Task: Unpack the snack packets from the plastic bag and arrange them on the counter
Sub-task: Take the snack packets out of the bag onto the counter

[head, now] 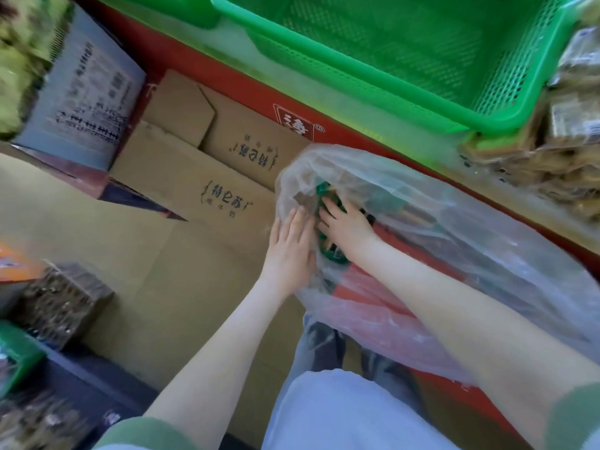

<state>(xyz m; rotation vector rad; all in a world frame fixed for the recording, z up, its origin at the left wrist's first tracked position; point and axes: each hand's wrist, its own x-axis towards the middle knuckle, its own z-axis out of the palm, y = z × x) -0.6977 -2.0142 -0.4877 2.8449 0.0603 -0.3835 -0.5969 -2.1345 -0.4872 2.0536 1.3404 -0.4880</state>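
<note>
Grey-blue carton (87, 92): far left and blurred; we cannot read its print.
Cardboard boxes (194, 177): brown, stacked flat beside the carton, with dark printed characters facing us upside down.
Left hand (289, 248): we lay it flat, fingers straight and close together, against the outside of the plastic bag at its left edge.
Right hand (347, 225): we reach inside the bag's mouth, fingers bent down around the green packets, the wrist lying over the red ones.
Green packets (332, 254): bunched between our two hands, inside the bag, with the film between them and the left palm.
Red packets (373, 297): deeper in the bag, under our right forearm.
Plastic bag (470, 241): clear and crumpled, lying in front of the red counter front; we cannot tell what carries it.
Tabletop (341, 105): a pale strip above the red front.
Green basket (422, 53): mesh-walled, standing on the tabletop, above the bag.
Brown packets (558, 157): heaped on the tabletop at far right, just beside the basket.
</note>
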